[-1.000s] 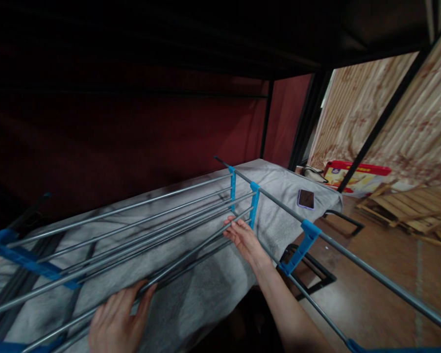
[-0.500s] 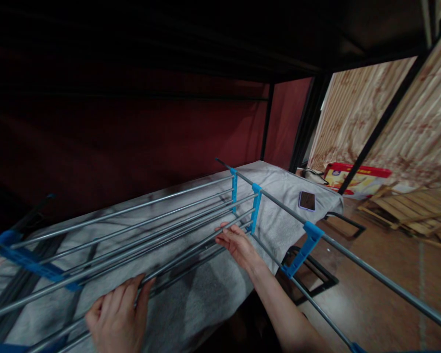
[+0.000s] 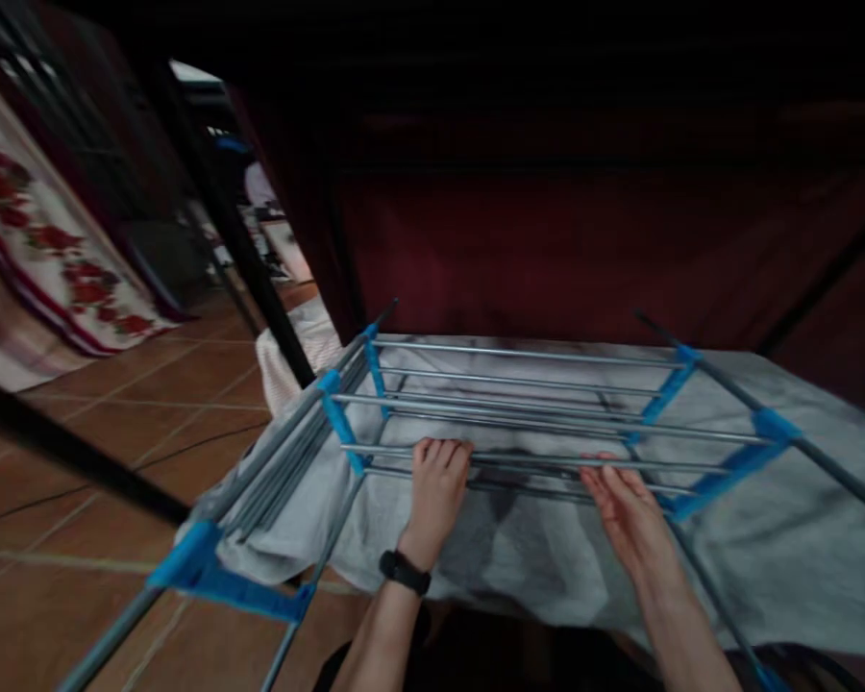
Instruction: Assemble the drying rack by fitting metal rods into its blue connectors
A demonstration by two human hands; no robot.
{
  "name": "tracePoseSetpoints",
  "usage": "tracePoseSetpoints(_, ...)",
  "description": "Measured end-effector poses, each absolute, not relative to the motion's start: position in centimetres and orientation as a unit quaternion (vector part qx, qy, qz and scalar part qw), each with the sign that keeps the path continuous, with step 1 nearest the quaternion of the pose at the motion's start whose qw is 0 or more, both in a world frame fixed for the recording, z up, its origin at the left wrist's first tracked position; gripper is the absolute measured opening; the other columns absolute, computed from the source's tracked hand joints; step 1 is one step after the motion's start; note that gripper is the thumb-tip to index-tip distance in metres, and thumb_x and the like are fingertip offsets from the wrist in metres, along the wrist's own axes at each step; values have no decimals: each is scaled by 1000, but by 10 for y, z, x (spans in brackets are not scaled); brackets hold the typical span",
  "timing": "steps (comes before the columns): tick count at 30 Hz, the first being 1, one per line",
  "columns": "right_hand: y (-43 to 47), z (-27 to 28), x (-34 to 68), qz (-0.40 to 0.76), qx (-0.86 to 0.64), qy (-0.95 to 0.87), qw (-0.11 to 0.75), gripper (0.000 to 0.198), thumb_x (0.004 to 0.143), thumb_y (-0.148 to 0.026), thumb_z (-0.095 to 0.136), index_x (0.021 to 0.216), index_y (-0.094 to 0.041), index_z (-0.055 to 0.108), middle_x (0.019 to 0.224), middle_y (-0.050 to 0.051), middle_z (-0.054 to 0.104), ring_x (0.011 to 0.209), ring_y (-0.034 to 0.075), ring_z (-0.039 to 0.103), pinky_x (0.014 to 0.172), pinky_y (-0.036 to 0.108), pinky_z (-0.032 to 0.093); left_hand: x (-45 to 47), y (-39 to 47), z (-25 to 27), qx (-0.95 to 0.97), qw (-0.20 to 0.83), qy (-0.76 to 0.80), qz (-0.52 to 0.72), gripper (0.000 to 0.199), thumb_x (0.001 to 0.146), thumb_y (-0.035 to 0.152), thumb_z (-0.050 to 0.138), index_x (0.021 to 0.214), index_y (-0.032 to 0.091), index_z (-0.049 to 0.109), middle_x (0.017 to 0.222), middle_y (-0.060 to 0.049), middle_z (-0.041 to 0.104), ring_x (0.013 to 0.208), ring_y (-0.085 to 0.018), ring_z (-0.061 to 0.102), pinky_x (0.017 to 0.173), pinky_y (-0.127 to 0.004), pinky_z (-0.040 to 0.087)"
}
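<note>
Through the head camera, I have the left hand [image 3: 438, 485] curled over a slim grey metal rod [image 3: 526, 460] and, well apart, the right hand [image 3: 626, 509] pinching it, above a pale grey cloth [image 3: 548, 567]. Silvery crossbars [image 3: 526, 353] already span the blue plastic brackets [image 3: 340, 423]; I can't tell whether this rod is fully seated. Grey bundled rods [image 3: 284, 476] look unfitted.

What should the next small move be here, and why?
Probably slide the right hand along the metal bar toward the nearer blue bracket on the right to check the joint: the left hand curls over the bar, seemingly steadying it, and the right hand is short of that bracket.
</note>
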State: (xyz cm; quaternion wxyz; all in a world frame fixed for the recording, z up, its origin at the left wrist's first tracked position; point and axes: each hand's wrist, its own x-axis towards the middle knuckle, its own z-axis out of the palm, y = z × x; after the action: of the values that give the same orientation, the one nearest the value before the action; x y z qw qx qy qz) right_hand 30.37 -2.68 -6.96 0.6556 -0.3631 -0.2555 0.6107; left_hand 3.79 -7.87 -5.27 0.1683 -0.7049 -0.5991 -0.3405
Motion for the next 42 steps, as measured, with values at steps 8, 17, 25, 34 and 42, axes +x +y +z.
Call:
tracePoseSetpoints(8,-25,-81,314,580,-385,-279,661,27,57,-28,92,73,-22,71,85,-3,74,80,12,72,80,22,61,27,-87,-52,-601,189,-671,-391,28,86,4,55,103,24,65,103,-4,68,105,-23,57,105,-48,31)
tracePoseSetpoints(17,-24,-92,321,564,-435,-270,648,29,58,-31,89,79,-25,71,92,-2,72,86,14,70,91,28,59,10,-94,-46,-445,201,-719,-495,43,78,0,48,109,25,65,126,-9,56,131,-30,41,114,-61,16)
tracePoseSetpoints(25,-29,-89,319,554,-432,-302,645,28,59,-31,87,81,-25,69,99,1,71,101,20,69,98,38,58,-26,-92,-50,-165,112,-632,-749,45,79,14,54,122,21,48,129,-11,47,121,-22,46,105,-41,38)
tracePoseSetpoints(34,-23,-96,323,558,-425,-298,647,23,61,-31,87,76,-28,71,91,2,73,90,20,71,95,40,59,-46,-86,-67,-19,-55,-544,-837,30,87,47,55,101,20,54,95,-1,56,84,-13,57,68,-26,45)
tracePoseSetpoints(42,-24,-89,320,584,-406,-289,641,28,57,-31,92,73,-24,70,86,-3,73,79,13,71,83,27,61,-45,-87,-58,-61,-124,-509,-850,34,84,46,55,105,20,53,78,1,59,67,-14,58,61,-26,42)
